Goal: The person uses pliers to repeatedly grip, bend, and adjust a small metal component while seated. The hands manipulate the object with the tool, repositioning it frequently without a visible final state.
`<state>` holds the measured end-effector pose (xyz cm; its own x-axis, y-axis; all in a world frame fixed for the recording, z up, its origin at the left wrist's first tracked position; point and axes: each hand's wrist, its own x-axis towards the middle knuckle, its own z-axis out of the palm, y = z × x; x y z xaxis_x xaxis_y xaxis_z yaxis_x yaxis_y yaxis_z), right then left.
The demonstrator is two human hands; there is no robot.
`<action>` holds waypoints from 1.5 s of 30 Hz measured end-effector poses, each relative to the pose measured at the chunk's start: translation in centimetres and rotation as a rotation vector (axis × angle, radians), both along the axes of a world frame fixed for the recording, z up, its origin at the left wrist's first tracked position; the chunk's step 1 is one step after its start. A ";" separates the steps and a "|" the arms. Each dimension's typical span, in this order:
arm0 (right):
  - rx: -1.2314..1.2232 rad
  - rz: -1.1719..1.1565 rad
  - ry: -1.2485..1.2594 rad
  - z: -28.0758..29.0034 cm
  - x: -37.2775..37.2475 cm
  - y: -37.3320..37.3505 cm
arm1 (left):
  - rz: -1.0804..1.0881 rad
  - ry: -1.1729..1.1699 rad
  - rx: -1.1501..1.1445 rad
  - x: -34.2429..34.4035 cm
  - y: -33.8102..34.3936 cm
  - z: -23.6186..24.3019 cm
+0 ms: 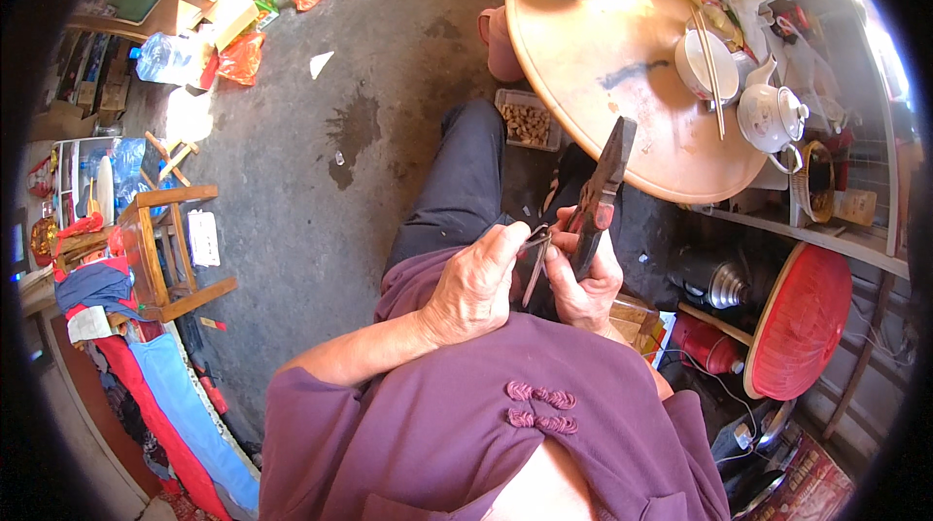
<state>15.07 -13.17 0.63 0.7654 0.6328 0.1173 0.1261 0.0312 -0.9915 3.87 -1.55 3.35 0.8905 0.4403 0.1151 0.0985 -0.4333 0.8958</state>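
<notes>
My left hand (pixel 474 280) is closed in front of my chest, its thumb and fingertips pinching a thin, bent metal piece (pixel 534 271). One slim length of this piece points down between my hands; its exact kind is too small to make out. My right hand (pixel 589 290) is wrapped around a pair of dark, worn pliers (pixel 610 166) with red on the handle. The jaws point up and away from me, toward the table edge. Fingertips of my right hand also meet the metal piece, while the pliers' jaws stay apart from it.
Ahead on the right stands a round table (pixel 573 64) with bowls, chopsticks (pixel 709 74) and a white teapot (pixel 771 118). A plastic box (pixel 558 137) of small tan pieces sits below its edge. On the left is a wooden stool (pixel 146 254); a red round lid (pixel 802 322) leans at right.
</notes>
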 end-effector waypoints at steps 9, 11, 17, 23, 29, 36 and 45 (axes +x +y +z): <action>0.038 0.027 0.082 -0.2 -0.3 -0.3 | -0.033 -0.029 0.002 -0.4 0.1 -0.2; 0.021 0.054 0.054 0.1 -0.2 -0.3 | -0.046 -0.020 -0.035 -0.7 0.2 -0.2; -0.007 0.187 -0.049 0.1 0.1 -0.9 | -0.104 0.064 -0.176 -2.0 0.7 0.0; -0.054 0.252 -0.158 0.1 0.1 -1.3 | -0.126 0.113 -0.227 -3.0 0.8 0.4; -0.040 0.230 -0.300 -0.2 -0.1 -1.6 | -0.128 0.078 -0.302 -3.2 0.5 1.0; -0.035 0.266 -0.275 -0.1 -0.6 -2.0 | -0.150 0.035 -0.296 -3.9 0.1 0.1; 0.005 0.325 -0.331 0.5 -0.3 -1.2 | -0.159 0.035 -0.257 -3.8 0.9 0.5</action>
